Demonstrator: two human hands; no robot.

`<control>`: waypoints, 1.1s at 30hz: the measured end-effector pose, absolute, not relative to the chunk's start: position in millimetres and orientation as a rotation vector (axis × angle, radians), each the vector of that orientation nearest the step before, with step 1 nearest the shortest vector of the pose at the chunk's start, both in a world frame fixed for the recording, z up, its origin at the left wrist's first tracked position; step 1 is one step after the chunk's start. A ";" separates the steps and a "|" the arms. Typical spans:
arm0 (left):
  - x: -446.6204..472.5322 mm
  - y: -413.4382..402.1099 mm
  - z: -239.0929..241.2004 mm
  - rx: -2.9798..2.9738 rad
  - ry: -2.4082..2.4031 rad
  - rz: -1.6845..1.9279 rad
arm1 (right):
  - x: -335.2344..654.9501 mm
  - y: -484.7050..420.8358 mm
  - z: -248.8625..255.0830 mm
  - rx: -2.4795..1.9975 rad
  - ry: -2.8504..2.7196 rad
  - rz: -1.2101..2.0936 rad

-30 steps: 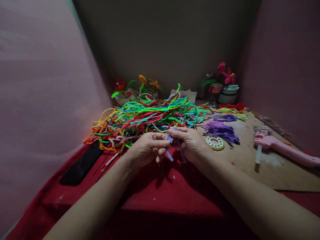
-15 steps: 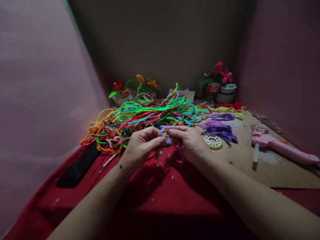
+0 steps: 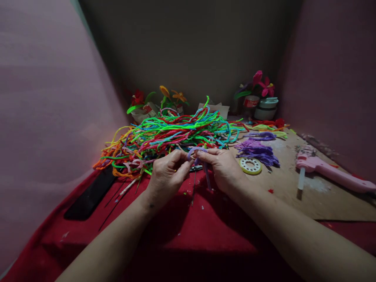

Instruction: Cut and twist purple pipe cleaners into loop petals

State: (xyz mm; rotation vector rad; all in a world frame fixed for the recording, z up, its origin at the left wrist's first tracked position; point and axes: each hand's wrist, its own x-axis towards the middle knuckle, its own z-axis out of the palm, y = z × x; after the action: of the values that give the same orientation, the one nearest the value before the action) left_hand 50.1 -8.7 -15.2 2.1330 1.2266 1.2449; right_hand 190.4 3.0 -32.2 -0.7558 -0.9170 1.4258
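A light purple pipe cleaner (image 3: 197, 150) is bent into a loop between my two hands, over the front of the table. My left hand (image 3: 170, 170) pinches its left side between thumb and forefinger. On the other side, my right hand (image 3: 223, 166) grips it with closed fingers, and a loose end hangs below. Just behind the hands lies a big heap of coloured pipe cleaners (image 3: 182, 127). Part of a metal tool (image 3: 196, 168) shows beneath the hands, its kind hidden.
On the right, a brown board (image 3: 329, 203) bears a pink glue gun (image 3: 337, 172), a tape roll (image 3: 250, 166) and purple pipe cleaner bundles (image 3: 260, 152). A black phone (image 3: 89, 196) lies left on the red cloth (image 3: 205, 231). Pipe-cleaner flowers (image 3: 266, 87) and a lidded jar (image 3: 266, 109) stand behind.
My left hand has turned slightly, its fingers curling closer around the pipe cleaner. The loop stays between both hands, and its hanging end has shifted a little left.
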 end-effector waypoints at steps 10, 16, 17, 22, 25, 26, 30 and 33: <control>48.5 -7.8 -18.7 2.703 1.097 1.292 | 189.5 3.0 -32.8 -0.881 -0.909 1.384; 49.7 -4.5 -22.8 2.724 1.066 1.160 | 188.6 1.1 -30.6 -0.888 -0.899 1.424; 49.8 -3.8 -22.3 2.675 1.076 1.122 | 188.6 1.2 -31.2 -0.888 -0.903 1.420; 50.9 -5.0 -12.3 2.203 1.155 0.963 | 188.9 2.5 -35.0 -0.838 -0.904 1.477; 52.1 -7.4 -8.0 1.997 1.169 0.997 | 189.1 3.5 -36.5 -0.816 -0.889 1.503; 52.4 -7.6 -7.7 1.957 1.165 1.015 | 189.2 3.7 -37.0 -0.824 -0.893 1.501; 51.5 -3.6 -10.3 1.953 1.091 1.085 | 189.6 3.2 -39.2 -0.937 -0.992 1.405; 50.3 1.4 -13.4 1.979 1.044 1.134 | 189.5 2.3 -40.1 -0.966 -1.012 1.408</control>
State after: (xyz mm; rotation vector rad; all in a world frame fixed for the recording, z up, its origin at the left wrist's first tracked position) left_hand 50.3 1.4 -13.4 1.9795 1.0441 1.1340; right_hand 189.5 2.3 -40.1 -0.9656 -1.0118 1.4077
